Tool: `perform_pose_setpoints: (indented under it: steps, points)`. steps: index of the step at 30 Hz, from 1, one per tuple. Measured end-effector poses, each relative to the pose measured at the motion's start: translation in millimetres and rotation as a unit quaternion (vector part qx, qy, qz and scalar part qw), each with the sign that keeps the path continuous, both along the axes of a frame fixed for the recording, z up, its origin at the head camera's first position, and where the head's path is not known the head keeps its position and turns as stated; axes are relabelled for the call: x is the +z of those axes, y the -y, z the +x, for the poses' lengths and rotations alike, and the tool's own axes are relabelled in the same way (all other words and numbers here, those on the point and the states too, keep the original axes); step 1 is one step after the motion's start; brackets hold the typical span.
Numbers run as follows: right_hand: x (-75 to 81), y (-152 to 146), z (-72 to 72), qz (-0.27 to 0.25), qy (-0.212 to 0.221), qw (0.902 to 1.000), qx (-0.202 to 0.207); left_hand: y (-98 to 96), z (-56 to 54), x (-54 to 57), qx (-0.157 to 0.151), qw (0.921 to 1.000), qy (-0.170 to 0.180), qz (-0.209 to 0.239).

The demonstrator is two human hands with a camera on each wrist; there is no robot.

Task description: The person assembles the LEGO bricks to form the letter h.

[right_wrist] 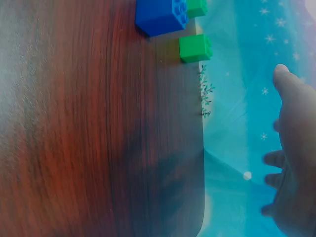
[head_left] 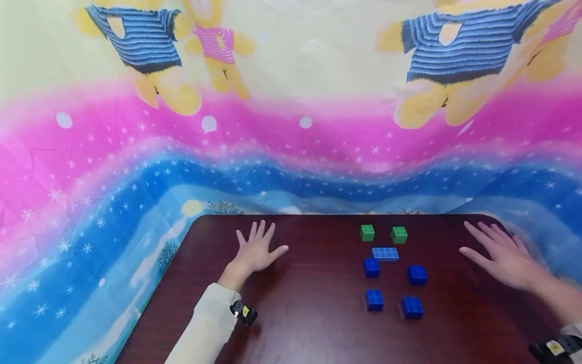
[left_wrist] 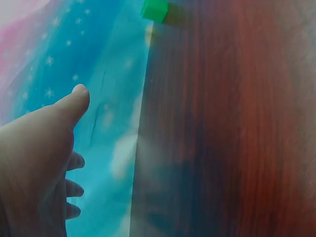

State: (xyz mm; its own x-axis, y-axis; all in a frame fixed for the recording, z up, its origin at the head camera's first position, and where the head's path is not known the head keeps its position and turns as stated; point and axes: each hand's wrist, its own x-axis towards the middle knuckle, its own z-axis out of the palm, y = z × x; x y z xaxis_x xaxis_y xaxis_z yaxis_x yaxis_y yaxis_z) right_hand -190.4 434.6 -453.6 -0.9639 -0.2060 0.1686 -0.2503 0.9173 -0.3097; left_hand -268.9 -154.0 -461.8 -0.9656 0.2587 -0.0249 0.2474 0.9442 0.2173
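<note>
My left hand (head_left: pixel 256 251) is over the left part of the table, fingers spread and holding nothing. Over the table's right edge, my right hand (head_left: pixel 506 258) also has its fingers spread, with nothing in it. Between the hands, nearer the right one, lie several toy building blocks. Two green blocks (head_left: pixel 399 235) sit at the back, with a light blue long block (head_left: pixel 385 254) just in front. Several dark blue square blocks (head_left: pixel 412 307) stand closer to me, apart from each other. The right wrist view shows a green block (right_wrist: pixel 194 48) and a dark blue block (right_wrist: pixel 159 18).
The dark brown table (head_left: pixel 309 323) has rounded far corners. Right behind it hangs a cloth (head_left: pixel 291 146) printed with bears and snowflakes. Each wrist wears a black strap (head_left: pixel 244 312) over or beside a pale sleeve (head_left: pixel 204 323).
</note>
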Motion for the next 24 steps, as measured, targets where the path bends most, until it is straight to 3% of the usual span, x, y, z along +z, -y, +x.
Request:
perform_pose_setpoints:
  steps: [7,15,19,24]
  points:
    - [2.8,11,12.3,-0.091,0.048,0.9945,0.022,-20.5,12.3,-5.3,-0.05,0.9986,-0.011,0.016]
    - [-3.6,26,29.5,-0.096,0.073,0.9927,0.004,-57.7,29.4,-4.3,-0.128,0.9897,-0.032,0.056]
    - [-10.6,32,35.8,-0.111,0.092,0.9895,0.008,-81.3,37.0,-6.4,-0.154,0.9833,-0.021,0.094]
    - [-24.4,42,39.4,-0.148,0.107,0.983,0.022,-109.6,45.1,-13.7,-0.164,0.9727,0.01,0.164]
